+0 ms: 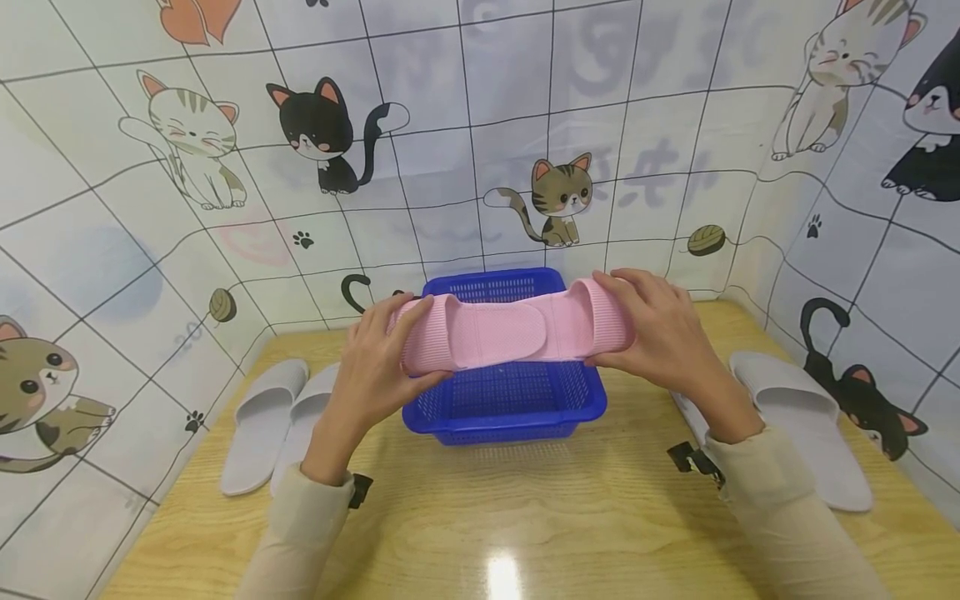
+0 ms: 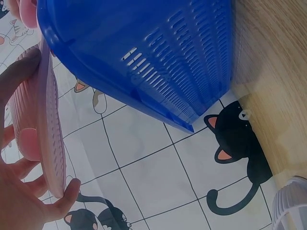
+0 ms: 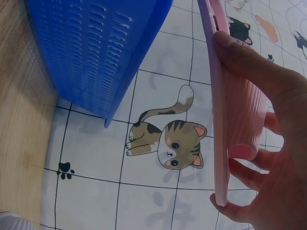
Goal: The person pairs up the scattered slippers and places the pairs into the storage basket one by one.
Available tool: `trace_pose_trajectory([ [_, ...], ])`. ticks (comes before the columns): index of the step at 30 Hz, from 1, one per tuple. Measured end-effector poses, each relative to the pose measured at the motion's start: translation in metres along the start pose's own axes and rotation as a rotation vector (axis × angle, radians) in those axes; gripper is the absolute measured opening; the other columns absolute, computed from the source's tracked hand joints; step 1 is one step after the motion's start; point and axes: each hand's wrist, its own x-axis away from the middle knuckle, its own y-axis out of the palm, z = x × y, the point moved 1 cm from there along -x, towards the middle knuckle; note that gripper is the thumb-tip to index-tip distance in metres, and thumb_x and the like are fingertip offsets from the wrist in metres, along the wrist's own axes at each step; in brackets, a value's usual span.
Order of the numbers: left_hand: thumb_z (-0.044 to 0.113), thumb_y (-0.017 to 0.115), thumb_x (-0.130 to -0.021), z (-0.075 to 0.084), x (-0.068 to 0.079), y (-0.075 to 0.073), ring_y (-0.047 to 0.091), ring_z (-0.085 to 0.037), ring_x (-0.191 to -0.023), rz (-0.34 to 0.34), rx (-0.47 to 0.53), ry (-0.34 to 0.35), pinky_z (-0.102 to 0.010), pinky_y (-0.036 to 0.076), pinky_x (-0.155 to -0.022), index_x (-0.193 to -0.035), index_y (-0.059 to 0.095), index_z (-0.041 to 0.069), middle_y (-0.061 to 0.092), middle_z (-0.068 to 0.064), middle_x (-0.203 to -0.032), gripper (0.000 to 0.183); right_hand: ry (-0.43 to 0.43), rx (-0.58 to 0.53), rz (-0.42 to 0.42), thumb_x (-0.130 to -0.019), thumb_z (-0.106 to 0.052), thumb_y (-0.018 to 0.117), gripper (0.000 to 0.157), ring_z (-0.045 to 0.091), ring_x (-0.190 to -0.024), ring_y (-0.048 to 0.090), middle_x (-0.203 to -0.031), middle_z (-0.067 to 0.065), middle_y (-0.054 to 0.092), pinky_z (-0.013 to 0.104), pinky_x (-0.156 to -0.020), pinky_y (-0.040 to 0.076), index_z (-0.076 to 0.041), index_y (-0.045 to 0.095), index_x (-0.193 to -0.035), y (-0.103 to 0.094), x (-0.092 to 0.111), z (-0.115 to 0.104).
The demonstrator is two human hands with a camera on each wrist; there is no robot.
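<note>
Pink slippers (image 1: pixel 498 332), heels overlapping, stretch lengthwise between left hand (image 1: pixel 372 367) and right hand (image 1: pixel 663 333) — each grip clamped on a toe end, neither nearer. Below and between the grips sits the blue basket (image 1: pixel 502 426) — the slippers' long axis crossing its opening.

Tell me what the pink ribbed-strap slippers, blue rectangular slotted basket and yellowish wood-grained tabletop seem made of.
The pink slippers: probably matte foam or soft rubber, given their thick moulded straps. The blue basket: likely hard plastic, slightly glossy, with moulded slots. The tabletop: wood or laminate, unclear which; glossy, reflecting light.
</note>
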Motion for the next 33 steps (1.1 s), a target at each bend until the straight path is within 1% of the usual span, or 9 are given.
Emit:
trace_pose_trajectory([
  [17, 0.048, 0.096, -0.067, 0.0009, -0.0008, -0.0005, 0.048, -0.037, -0.136, -0.005, -0.005, 0.003, -0.06, 0.046, -0.101, -0.152, 0.046, 0.027, 0.051, -0.014, -0.15, 0.101, -0.008, 0.004, 0.003, -0.053, -0.05, 0.1, 0.114, 0.038, -0.13, 0.051, -0.141, 0.019, 0.057, 0.064, -0.097, 0.04, -0.016, 0.052, -0.15, 0.0001, -0.0006, -0.0002],
  [24, 0.048, 0.095, -0.067, 0.0017, -0.0014, -0.0002, 0.049, -0.038, -0.135, -0.002, 0.008, 0.009, -0.06, 0.046, -0.101, -0.152, 0.047, 0.027, 0.051, -0.014, -0.151, 0.1, -0.007, 0.007, -0.005, -0.052, -0.05, 0.101, 0.114, 0.039, -0.13, 0.051, -0.142, 0.02, 0.056, 0.066, -0.099, 0.04, -0.016, 0.052, -0.15, 0.0004, -0.0006, -0.0003],
  [33, 0.049, 0.095, -0.067, 0.0015, -0.0013, 0.0, 0.049, -0.037, -0.135, -0.003, -0.002, 0.007, -0.059, 0.046, -0.1, -0.152, 0.046, 0.027, 0.051, -0.015, -0.15, 0.101, -0.006, 0.001, -0.009, -0.053, -0.049, 0.101, 0.114, 0.039, -0.131, 0.05, -0.142, 0.019, 0.056, 0.066, -0.099, 0.04, -0.016, 0.052, -0.15, 0.0001, -0.0015, -0.0007],
])
